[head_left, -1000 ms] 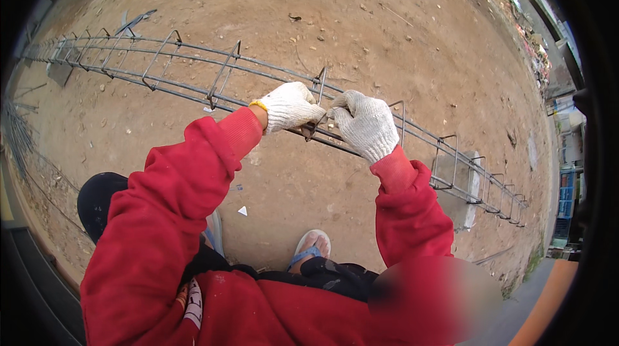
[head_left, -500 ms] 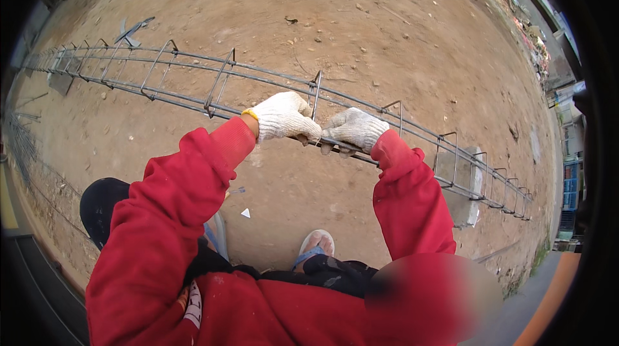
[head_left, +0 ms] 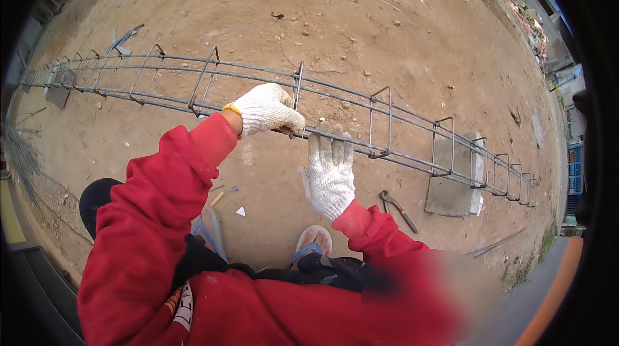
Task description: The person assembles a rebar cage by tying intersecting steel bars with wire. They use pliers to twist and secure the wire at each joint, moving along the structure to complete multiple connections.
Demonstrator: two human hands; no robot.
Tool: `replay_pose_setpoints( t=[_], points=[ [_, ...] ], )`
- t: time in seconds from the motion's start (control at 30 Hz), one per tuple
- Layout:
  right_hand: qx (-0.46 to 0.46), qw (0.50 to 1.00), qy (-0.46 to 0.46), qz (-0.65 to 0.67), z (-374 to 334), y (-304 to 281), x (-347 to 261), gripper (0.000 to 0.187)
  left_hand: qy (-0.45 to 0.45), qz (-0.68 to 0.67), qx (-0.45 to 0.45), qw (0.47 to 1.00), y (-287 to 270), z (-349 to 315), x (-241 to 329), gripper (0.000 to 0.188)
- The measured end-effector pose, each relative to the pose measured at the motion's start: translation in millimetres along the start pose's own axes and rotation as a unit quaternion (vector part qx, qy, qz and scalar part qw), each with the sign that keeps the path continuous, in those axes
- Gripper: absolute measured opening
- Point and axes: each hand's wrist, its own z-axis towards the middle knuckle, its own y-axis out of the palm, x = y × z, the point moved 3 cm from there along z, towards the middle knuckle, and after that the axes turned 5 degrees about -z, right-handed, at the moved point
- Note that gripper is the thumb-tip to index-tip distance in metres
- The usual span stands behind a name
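A long rebar cage, made of thin steel bars with square stirrups, crosses in front of me from far left to right. My left hand, in a white knit glove with a yellow cuff edge, is closed around the near bars where a stirrup meets them. Just right of it, my right hand, also gloved, has its fingers stretched up with their tips at the near lower bar. Its palm lies below the cage, and I see nothing held in it. Any wire under the left fingers is hidden.
Concrete blocks stand under the cage at right and far left. Pincers and a yellow-handled tool lie on the dirt near my feet. Loose steel rods are heaped at left.
My right hand has left its closed grip beside the left hand, dropped lower and straightened its fingers. The pincers, hidden before by my right arm, now show. My left hand stays on the cage.
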Motion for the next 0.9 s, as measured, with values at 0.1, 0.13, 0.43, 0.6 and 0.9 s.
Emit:
replay_pose_setpoints(
  t=[0.1,0.13,0.43,0.6,0.9],
  points=[
    [0.040,0.998,-0.049,0.004,15.2,14.5,8.8,0.073,0.004,-0.026,0.005,1.000,1.1,-0.6,0.7,0.034],
    [0.053,0.995,-0.071,-0.054,20.4,16.3,10.5,0.067,0.008,-0.014,0.009,1.000,0.8,-0.8,1.3,0.035],
    [0.048,0.999,-0.003,-0.016,32.0,14.8,-6.3,0.050,0.072,0.239,0.088,0.964,1.1,-3.0,16.3,0.046],
    [0.072,0.992,0.057,0.088,26.1,-7.0,-22.5,0.044,0.044,0.247,0.061,0.966,0.9,0.2,12.9,0.045],
    [0.023,0.960,0.067,0.271,46.9,-19.0,-7.2,0.020,0.060,0.196,0.071,0.976,1.4,0.5,5.1,0.044]
  ],
)
